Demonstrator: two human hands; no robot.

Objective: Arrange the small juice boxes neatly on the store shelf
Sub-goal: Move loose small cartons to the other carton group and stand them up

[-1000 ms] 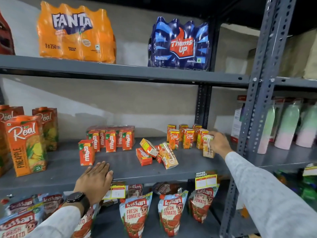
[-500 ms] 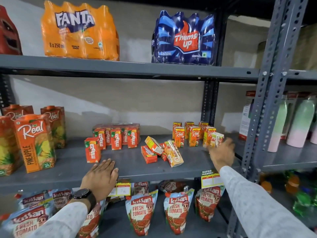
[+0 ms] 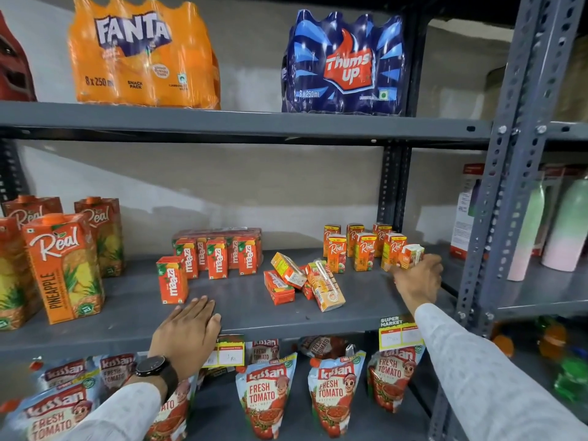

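Orange small juice boxes (image 3: 366,249) with white lettering stand on the grey shelf (image 3: 241,310); the Fanta pack (image 3: 143,52) is orange, the Thums Up pack (image 3: 345,62) blue (with a red flame-shaped logo).

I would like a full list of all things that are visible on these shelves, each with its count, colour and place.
Fanta pack: one, orange, top shelf left.
Thums Up pack: one, blue, top shelf right.
Real Pineapple cartons: at least four, orange, middle shelf left.
Maaza boxes: several, orange-red, middle shelf centre, upright.
toppled juice boxes: about four, orange, a loose pile.
Real juice boxes: about six, orange, upright rows, right.
Kissan tomato pouches: several, red and white, bottom shelf.
bottles: two at least, green-pink, neighbouring rack.
left hand: flat on the shelf edge.
right hand: holding one small box.
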